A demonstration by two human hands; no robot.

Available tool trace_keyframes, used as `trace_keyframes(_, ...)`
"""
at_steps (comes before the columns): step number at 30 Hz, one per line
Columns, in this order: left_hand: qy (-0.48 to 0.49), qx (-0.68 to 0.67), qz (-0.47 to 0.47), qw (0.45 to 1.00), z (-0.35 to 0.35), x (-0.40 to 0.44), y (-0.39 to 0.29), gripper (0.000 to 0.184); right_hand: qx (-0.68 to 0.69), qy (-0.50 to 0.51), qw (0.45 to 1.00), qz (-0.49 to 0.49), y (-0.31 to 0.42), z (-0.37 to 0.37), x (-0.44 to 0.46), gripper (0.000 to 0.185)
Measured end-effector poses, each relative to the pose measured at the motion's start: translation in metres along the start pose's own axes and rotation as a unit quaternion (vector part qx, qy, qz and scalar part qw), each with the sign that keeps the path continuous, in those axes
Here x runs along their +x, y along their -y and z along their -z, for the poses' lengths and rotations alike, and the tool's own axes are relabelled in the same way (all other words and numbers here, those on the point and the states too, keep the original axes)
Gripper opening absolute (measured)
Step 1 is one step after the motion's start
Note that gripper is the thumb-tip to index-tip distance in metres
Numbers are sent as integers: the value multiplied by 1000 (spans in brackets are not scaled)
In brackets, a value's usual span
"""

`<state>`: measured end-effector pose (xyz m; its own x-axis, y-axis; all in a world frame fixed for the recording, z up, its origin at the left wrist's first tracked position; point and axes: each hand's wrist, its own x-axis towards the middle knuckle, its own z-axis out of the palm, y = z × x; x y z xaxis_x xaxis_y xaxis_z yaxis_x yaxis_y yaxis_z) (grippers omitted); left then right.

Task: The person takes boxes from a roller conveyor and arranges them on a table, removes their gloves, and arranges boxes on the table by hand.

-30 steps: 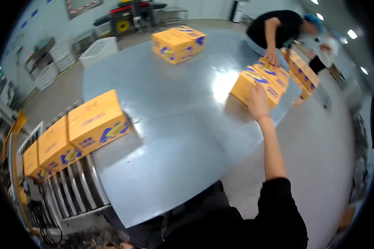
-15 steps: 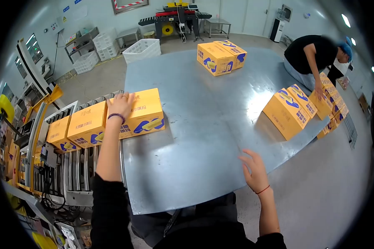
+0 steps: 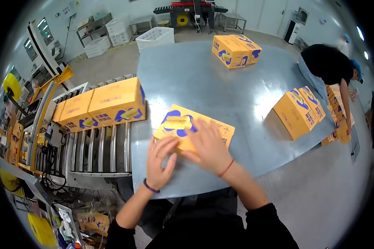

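Note:
A yellow box [image 3: 176,123] with blue print lies on the metal table [image 3: 187,79] close in front of me. At its near left corner is my left hand [image 3: 160,164], fingers spread and touching the box. My right hand [image 3: 207,147], slightly blurred, rests over the box's near side and top with the fingers apart. To the left, a row of yellow boxes [image 3: 116,101] stands on the roller conveyor [image 3: 100,150], its front box reaching the table's edge.
Two yellow boxes [image 3: 234,52] stand at the table's far side, and two more [image 3: 293,116] at the right edge. A co-worker [image 3: 326,62] bends beside stacked boxes [image 3: 336,101] there. A white crate [image 3: 156,38] sits beyond the table.
My left hand has come from the conveyor boxes to the table, where a box now lies before me. My right hand has moved left onto it. The co-worker's box has left the table's right edge.

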<state>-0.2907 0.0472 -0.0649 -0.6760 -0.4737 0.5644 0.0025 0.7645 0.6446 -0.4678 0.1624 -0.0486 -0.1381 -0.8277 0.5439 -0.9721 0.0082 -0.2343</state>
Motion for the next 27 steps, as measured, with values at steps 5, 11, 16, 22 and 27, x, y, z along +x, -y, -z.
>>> trace_keyframes(5, 192, -250, 224, 922, -3, -92, -26, 36, 281, 84, 954, 67, 54, 1, -70, 44)
trace_keyframes(11, 475, -325, 229, 785, -4, -122, -20, 34, 287, 171, 938, -91, 86, -20, -131, 25)
trace_keyframes(16, 545, -297, 210, 755, -5, -114, -28, 25, 247, 177, 949, -82, 89, -16, -134, 21)
trace_keyframes(22, 584, -154, 132, 786, -2, -116, -23, 22, 302, 245, 917, -85, 84, -17, -129, 24)
trace_keyframes(27, 555, 114, -28, 824, 19, -94, -21, 16, 267, 288, 914, -101, 87, -16, -109, 21)
